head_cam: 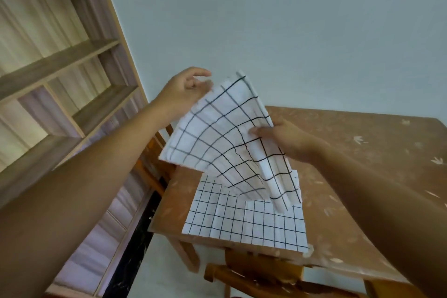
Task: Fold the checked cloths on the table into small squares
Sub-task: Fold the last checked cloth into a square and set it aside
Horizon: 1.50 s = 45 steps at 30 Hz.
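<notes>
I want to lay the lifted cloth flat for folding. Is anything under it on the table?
Yes. A second checked cloth lies spread flat on the table, right below the lifted cloth that the left hand and right hand hold. Nothing else shows there.

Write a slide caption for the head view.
A person's left hand and right hand hold a lifted checked cloth over a flat checked cloth on the brown table.

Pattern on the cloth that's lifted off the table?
The lifted cloth is white with a thin black grid; head view shows it best.
</notes>
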Tool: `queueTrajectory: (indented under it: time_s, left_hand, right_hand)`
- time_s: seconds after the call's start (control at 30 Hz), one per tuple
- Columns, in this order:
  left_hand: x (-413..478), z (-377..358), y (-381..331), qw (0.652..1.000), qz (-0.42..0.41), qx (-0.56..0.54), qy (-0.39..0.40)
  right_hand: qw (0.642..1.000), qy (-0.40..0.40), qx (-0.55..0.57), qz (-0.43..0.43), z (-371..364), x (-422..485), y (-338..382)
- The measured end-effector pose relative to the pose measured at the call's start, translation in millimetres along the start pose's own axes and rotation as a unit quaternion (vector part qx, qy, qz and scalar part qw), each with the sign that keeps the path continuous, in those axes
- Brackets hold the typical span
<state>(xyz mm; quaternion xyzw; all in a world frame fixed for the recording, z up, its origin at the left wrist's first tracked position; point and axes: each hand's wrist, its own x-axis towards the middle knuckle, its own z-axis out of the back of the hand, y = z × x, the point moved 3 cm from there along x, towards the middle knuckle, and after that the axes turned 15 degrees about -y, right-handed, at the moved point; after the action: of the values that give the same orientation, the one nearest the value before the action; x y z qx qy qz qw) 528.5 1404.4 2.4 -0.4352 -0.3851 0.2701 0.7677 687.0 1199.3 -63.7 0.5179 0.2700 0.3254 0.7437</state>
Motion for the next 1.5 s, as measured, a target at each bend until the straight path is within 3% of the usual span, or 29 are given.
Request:
queueTrajectory:
  time_s: [0.07, 0.13, 0.3, 0.33, 0.4, 0.53, 0.63, 0.77, 0.9, 1.13, 1.37, 1.5]
  left_hand:
    - [15, 32, 38, 0.988, 0.138, -0.069, -0.004]
    - [17, 47, 81, 0.952, 0.258, -0.155, 0.055]
    - [-25, 15, 127, 0.881, 0.356, -0.259, 0.172]
    - [-31, 7, 124, 0.869, 0.357, -0.276, 0.203]
    - [-36, -5, 117, 0.877, 0.333, -0.275, 0.212]
    - [-31, -20, 109, 0.953, 0.222, -0.163, 0.127]
    - [-28, -25, 107, 0.973, 0.171, -0.12, 0.101]
    - [-25, -28, 106, 0.976, 0.181, -0.11, 0.057]
    - [-24, -29, 107, 0.977, 0.191, -0.079, 0.062]
    - [-22, -22, 106, 0.976, 0.183, -0.072, 0.096]
    - [-26, -18, 115, 0.973, 0.189, -0.082, 0.103]
    - [-27, -12, 116, 0.974, 0.184, -0.085, 0.102]
  right_hand:
    - [0.993, -0.015, 0.103, -0.059, -3, 2, 9]
    - [0.981, -0.013, 0.166, -0.101, -8, 4, 15]
    - [0.961, -0.038, 0.229, -0.149, -15, 5, 14]
    - [0.957, -0.051, 0.241, -0.156, -16, 5, 12]
    - [0.947, -0.072, 0.263, -0.167, -16, 5, 8]
    - [0.93, -0.102, 0.297, -0.189, -14, 5, -3]
    - [0.929, -0.117, 0.293, -0.194, -11, 4, -9]
    - [0.955, -0.131, 0.208, -0.164, -2, 2, -26]
    - [0.969, -0.177, 0.115, -0.131, 6, -1, -40]
    - [0.973, -0.181, 0.109, -0.097, 7, -8, -43]
    - [0.984, -0.128, 0.092, -0.085, 1, -10, -49]
    - [0.978, -0.158, 0.107, -0.082, -1, -11, -51]
